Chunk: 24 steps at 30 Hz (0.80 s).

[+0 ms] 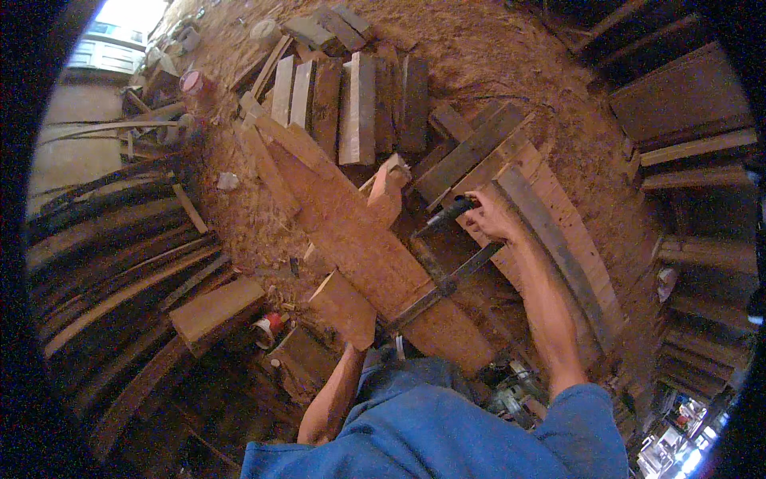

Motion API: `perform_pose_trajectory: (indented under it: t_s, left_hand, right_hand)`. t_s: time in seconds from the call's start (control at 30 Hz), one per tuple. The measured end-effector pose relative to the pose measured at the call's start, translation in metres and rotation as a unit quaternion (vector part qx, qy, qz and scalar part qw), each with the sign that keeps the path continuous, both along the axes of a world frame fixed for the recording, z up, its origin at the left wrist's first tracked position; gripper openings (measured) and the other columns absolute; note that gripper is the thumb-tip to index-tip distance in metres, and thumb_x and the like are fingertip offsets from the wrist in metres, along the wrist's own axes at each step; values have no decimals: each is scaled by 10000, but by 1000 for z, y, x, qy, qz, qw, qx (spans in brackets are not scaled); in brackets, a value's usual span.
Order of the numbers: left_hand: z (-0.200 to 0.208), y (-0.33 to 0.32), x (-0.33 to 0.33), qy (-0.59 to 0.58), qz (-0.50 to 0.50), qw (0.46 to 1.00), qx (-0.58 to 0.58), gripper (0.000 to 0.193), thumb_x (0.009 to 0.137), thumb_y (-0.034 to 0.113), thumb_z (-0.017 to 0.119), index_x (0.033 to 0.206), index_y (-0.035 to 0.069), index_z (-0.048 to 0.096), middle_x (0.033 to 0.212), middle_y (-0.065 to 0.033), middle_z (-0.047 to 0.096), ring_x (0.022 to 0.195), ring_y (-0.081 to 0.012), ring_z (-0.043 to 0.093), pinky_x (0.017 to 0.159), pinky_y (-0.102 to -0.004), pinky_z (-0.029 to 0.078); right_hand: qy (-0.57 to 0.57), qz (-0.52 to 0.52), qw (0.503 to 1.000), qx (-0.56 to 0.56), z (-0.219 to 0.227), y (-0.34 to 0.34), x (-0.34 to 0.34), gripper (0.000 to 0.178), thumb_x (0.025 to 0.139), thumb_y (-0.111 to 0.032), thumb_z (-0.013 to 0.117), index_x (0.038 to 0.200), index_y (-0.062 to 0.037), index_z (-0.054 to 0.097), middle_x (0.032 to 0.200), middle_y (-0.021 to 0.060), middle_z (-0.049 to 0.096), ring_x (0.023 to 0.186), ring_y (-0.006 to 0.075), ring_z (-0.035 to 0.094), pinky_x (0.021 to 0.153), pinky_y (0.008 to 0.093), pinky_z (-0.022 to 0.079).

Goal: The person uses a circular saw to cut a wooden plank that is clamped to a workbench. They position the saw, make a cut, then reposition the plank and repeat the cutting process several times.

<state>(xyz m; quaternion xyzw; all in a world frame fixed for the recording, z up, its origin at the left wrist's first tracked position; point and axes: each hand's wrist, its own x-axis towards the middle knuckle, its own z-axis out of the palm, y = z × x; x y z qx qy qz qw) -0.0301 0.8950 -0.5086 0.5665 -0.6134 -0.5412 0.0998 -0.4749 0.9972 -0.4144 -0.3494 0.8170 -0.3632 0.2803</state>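
Note:
My right hand (491, 217) is closed around the dark handle of a bar clamp (464, 275). The clamp's long metal bar runs slantwise over a wide reddish-brown plank (351, 239). On the plank's left edge, close to my body, sits a thick wooden block (347, 311). My left forearm reaches up to the near end of this block and the lower end of the clamp bar; the left hand's fingers are hidden there. A shaped wooden piece (387, 195) stands at the plank's far right edge.
Several squared timbers (357, 108) lie side by side beyond the plank. A curved stack of boards (550, 207) rests to the right. Long planks (136, 295) are piled at left, near a red and white can (270, 326). Sawdust covers the floor (471, 48).

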Motion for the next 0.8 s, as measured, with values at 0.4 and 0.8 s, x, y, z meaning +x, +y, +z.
perform_pose_trajectory:
  t_s: [0.4,0.8]
  left_hand:
    - [-5,12,0,-12,28,999,-26,453,1029,353,398,1186,-30,584,1154,-239,645,1084,-384,612,929,-437,468]
    - [-2,6,-10,-20,67,997,-33,459,1030,360,395,1183,-29,585,1153,-240,644,1083,-388,611,926,-442,468]
  right_hand:
    - [-167,86,980,67,-23,-17,-36,481,996,-489,505,1039,-34,653,775,86,631,665,191,607,616,369,471]
    - [-148,88,970,172,-65,-21,-42,502,982,-530,515,1056,-76,714,863,70,686,744,173,647,678,308,505]
